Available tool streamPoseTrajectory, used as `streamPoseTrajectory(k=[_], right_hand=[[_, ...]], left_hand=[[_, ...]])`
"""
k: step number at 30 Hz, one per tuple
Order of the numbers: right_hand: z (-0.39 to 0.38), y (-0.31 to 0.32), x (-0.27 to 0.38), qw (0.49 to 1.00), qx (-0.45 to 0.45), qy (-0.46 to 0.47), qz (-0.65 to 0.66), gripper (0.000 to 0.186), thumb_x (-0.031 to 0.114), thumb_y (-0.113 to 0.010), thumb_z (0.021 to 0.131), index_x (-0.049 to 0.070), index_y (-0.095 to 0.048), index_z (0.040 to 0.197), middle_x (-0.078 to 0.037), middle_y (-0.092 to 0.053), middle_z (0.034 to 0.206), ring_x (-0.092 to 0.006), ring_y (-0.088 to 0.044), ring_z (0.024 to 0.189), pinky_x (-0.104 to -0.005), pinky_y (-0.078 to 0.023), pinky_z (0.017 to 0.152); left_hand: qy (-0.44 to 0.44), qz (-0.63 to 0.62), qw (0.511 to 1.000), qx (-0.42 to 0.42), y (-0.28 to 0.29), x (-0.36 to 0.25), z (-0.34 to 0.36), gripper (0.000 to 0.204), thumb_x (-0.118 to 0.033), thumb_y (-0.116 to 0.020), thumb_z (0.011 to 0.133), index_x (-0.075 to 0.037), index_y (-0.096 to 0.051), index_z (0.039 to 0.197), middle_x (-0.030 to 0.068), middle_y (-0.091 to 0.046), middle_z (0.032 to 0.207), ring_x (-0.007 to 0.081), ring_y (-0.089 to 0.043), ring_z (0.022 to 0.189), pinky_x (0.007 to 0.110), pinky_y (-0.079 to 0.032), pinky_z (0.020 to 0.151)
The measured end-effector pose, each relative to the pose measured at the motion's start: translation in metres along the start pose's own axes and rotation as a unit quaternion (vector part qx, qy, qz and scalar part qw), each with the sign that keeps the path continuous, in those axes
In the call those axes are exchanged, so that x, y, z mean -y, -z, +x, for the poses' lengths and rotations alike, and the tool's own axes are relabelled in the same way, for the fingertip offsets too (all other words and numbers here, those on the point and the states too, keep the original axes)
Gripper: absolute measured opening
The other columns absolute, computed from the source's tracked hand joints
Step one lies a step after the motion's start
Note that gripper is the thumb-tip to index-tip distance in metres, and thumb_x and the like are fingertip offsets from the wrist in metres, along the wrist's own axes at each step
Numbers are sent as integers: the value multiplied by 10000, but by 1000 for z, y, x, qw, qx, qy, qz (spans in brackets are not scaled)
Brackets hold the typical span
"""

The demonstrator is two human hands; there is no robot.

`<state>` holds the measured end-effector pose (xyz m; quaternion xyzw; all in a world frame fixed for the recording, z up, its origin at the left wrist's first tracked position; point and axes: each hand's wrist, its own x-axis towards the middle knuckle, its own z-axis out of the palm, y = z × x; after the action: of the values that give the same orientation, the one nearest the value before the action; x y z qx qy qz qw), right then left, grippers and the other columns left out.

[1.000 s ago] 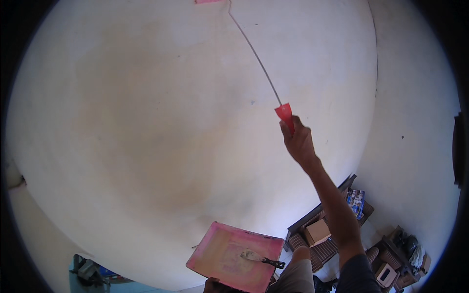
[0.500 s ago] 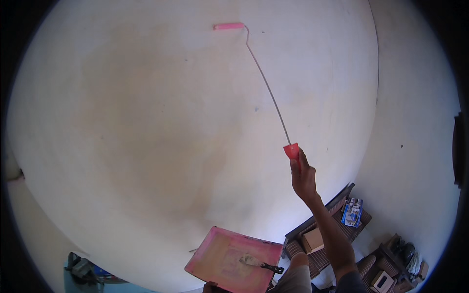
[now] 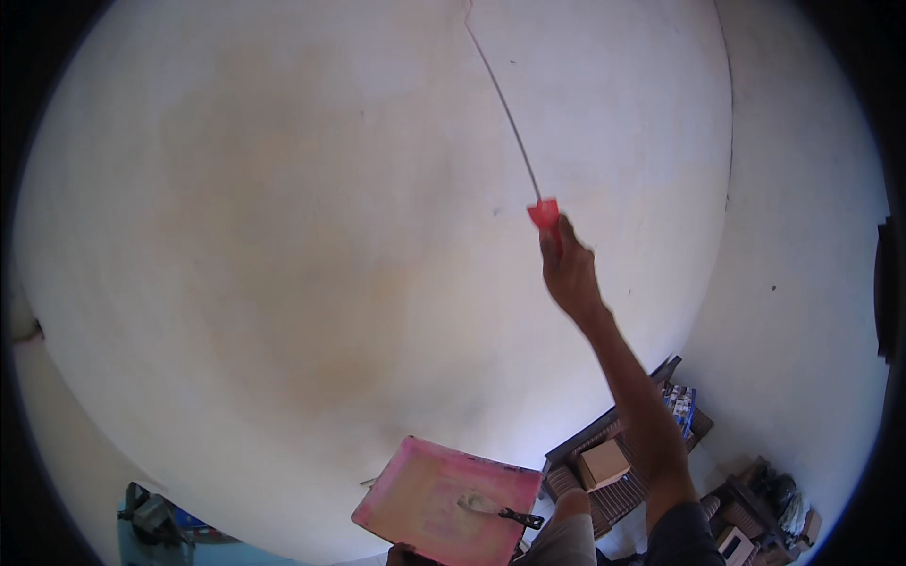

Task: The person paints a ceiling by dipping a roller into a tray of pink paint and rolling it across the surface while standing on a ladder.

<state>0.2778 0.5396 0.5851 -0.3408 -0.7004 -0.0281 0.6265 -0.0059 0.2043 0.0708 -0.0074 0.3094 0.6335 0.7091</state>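
My right hand (image 3: 572, 274) is closed round the red handle of a paint roller (image 3: 544, 211), arm stretched up in front of a pale, blotchy wall (image 3: 311, 245). From the handle a long thin metal rod runs up to the top edge of the picture, where the roller head is out of view. Low in the middle, my left hand (image 3: 401, 552) grips the near edge of a pink paint tray (image 3: 396, 491); only part of that hand shows. A putty knife (image 3: 514, 515) with a black handle and a smeared blade lies in the tray.
At the lower right stands a dark wooden seat with striped cushions (image 3: 618, 505), bearing a cardboard box (image 3: 604, 464) and a blue printed pack (image 3: 679, 406). Beside it, another piece of furniture holds several items (image 3: 779, 500). Dark objects sit on a light blue surface (image 3: 217, 555) at lower left.
My right hand has moved up and slightly left with the paint roller. Its pink head has passed out of the top of the view. The tray has hardly shifted.
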Motion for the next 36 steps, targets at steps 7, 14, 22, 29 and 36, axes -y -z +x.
streamPoseTrajectory(k=[7, 14, 22, 29, 36], right_hand=[[-159, 0, -10, 973, 153, -165, 51, 450, 190, -442, 917, 64, -266, 1312, -269, -601, 873, -466, -580, 771, -511, -470, 627], [-283, 32, -60, 963, 175, -203, -15, 467, 225, -444, 914, 29, -302, 1314, -286, -599, 879, -472, -588, 764, -487, -482, 616], [-346, 43, -93, 971, 152, -185, -11, 429, 193, -453, 913, -56, -373, 1253, -288, -588, 777, -426, -608, 641, -431, -480, 514], [-307, 36, -83, 980, 126, -153, -5, 419, 204, -442, 921, -65, -389, 1239, -280, -591, 801, -438, -594, 659, -434, -476, 542], [-290, 37, -91, 966, 152, -207, 1, 424, 197, -435, 917, -58, -385, 1251, -292, -586, 823, -439, -597, 696, -447, -478, 573]], left_hand=[[-17, 15, 999, -35, 17, 1, -6, 714, -128, -589, 653, 40, -332, 1297, 183, -482, 1239, 360, -460, 1144, 483, -402, 976], [-38, 9, 999, 7, -21, 1, -18, 657, -121, -540, 639, 33, -368, 1255, 195, -470, 1193, 355, -459, 1126, 489, -399, 966], [-24, -1, 999, 28, -24, -2, -21, 669, -109, -532, 619, 34, -367, 1252, 203, -477, 1173, 364, -486, 1086, 493, -413, 945], [-4, -12, 1000, 26, -28, -3, -26, 565, -112, -566, 640, 29, -441, 1173, 165, -534, 1105, 335, -511, 1051, 486, -405, 948], [-26, 6, 1000, 13, -46, -3, -35, 569, -107, -567, 633, 20, -446, 1175, 157, -531, 1121, 324, -501, 1070, 471, -385, 969]])
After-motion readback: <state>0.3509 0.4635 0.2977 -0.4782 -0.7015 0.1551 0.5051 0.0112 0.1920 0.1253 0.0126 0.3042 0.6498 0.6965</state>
